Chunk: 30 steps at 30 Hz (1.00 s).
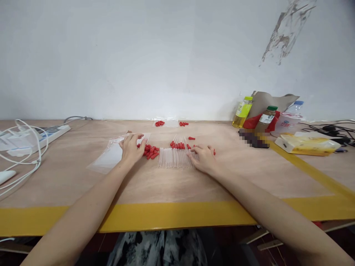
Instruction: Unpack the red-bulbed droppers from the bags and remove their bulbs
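Note:
My left hand (132, 148) hovers over the left side of a pile of red rubber dropper bulbs (151, 152), thumb and fingers curved and apart, nothing visible between them. A row of thin clear dropper tubes (175, 159) lies side by side in the middle of the table. At its right end rests my right hand (204, 159), fingers spread and touching the last tubes. Behind the row, a few tubes with red bulbs fitted (177, 145) lie fanned out. A loose red bulb (191, 138) lies beyond my right hand; others are partly hidden by its fingers.
Clear plastic bags (104, 159) lie under and left of my left hand. Two small groups of red bulbs (159, 123) sit near the wall. A power strip (41, 142) with white cables is at left. Bottles (242, 112), a dark pixelated object and a tissue pack (307, 144) stand right.

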Tool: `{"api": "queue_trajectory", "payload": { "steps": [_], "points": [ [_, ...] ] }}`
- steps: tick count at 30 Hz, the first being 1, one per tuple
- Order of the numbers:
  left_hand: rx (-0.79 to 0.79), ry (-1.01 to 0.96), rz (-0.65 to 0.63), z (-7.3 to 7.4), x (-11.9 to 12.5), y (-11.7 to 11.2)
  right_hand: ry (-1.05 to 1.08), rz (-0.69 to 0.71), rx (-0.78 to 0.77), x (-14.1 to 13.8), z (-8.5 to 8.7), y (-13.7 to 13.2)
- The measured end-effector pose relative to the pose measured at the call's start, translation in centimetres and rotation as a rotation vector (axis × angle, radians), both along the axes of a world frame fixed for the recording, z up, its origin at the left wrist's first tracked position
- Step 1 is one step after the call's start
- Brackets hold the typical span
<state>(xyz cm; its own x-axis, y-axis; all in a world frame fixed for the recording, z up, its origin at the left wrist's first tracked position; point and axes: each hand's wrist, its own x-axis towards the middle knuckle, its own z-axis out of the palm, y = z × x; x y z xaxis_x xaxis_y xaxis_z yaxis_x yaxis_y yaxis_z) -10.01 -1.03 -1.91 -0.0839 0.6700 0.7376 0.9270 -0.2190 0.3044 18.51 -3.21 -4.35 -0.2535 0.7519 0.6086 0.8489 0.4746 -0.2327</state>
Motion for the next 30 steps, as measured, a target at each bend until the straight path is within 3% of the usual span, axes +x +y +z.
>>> {"api": "queue_trajectory", "payload": {
  "steps": [5,8,12,19,22,26,30],
  "points": [
    [0.004,0.197,-0.186,-0.8,2.8,-1.5,-0.102,-0.199,-0.169,0.2,3.2,3.8],
    [-0.026,0.301,-0.318,-1.2,4.4,-2.4,-0.193,-0.283,-0.347,-0.7,4.3,6.2],
    [-0.028,0.377,-0.418,-1.5,5.1,-3.0,-0.212,-0.361,-0.558,-2.2,4.3,8.4],
    [-0.046,0.371,-0.407,-1.3,4.7,-2.7,-0.182,-0.371,-0.698,-3.0,4.4,9.6],
    [-0.050,0.376,-0.413,-1.2,4.7,-2.8,-0.157,-0.374,-0.617,-2.6,5.5,8.9],
    [0.007,0.336,-0.404,-1.4,4.9,-2.8,-0.153,-0.315,-0.395,-1.4,6.6,6.2],
    [0.171,0.275,-0.367,-1.6,5.5,-2.9,-0.262,0.035,0.055,0.3,4.7,2.2]
  ]
}}
